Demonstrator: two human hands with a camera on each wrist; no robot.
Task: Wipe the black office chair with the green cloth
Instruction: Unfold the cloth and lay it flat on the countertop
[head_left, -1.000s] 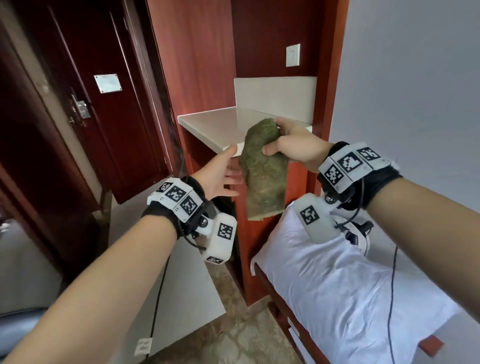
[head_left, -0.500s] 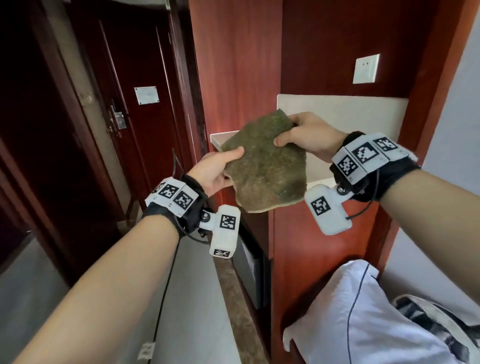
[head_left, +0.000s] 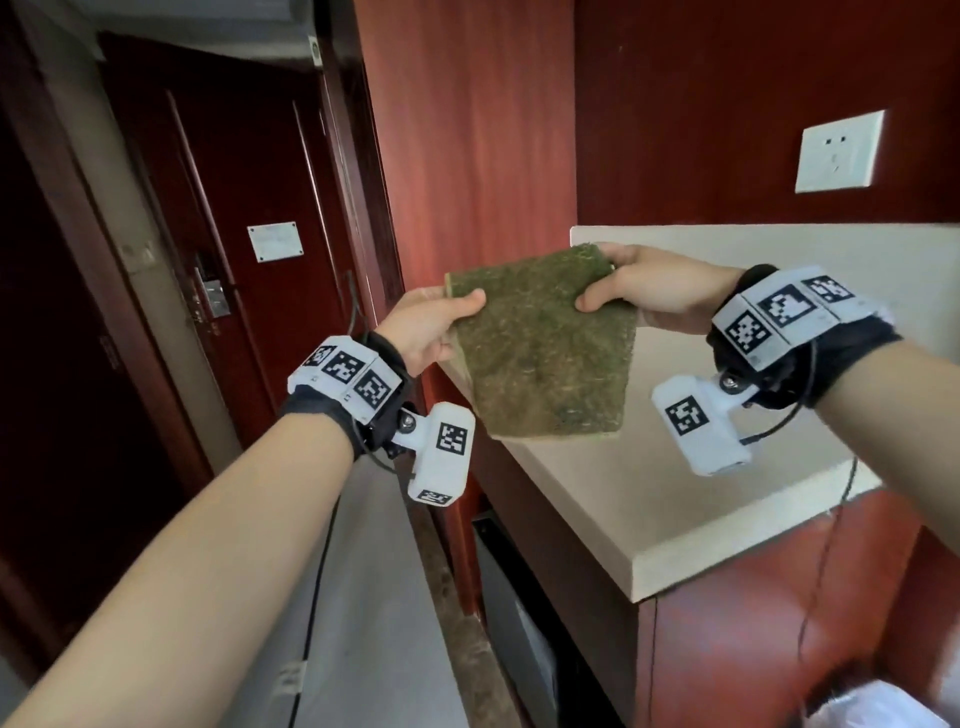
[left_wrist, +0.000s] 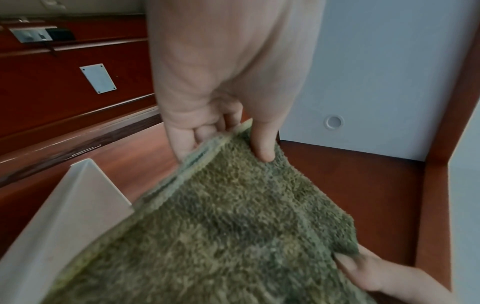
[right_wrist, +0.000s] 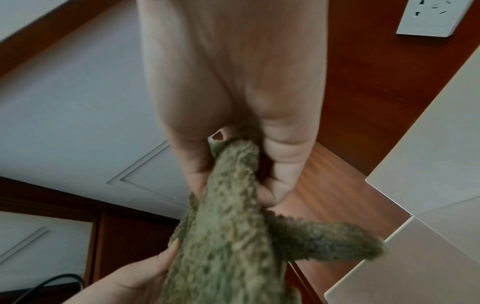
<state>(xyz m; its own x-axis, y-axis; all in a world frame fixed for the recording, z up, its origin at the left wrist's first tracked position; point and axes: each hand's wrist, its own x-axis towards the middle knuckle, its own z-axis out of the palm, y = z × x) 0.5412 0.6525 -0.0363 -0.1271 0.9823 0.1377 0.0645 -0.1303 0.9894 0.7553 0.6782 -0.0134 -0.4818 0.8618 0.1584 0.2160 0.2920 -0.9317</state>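
One green cloth (head_left: 540, 353), frame centre, held up spread between two hands above the left end of one beige countertop (head_left: 675, 509). Left hand (head_left: 423, 330) pinches the cloth's upper left corner, thumb on the front face, fingers behind; left wrist view shows the same thumb-over-edge pinch (left_wrist: 262, 144). Right hand (head_left: 644, 296) pinches the upper right corner, thumb in front, fingers curled behind; in the right wrist view the cloth (right_wrist: 233, 226) bunches between thumb and fingers. Cloth hangs free below the two grips, lower edge just above the counter, contact unclear. One wrist band with black-and-white markers plus one white camera block on each forearm, two of each total. One white wall socket (head_left: 839, 150) upper right on the red wood panel. One dark red door (head_left: 249, 291) at left with one metal handle (head_left: 210, 299) and one small white plaque (head_left: 275, 240). No black office chair in any view.
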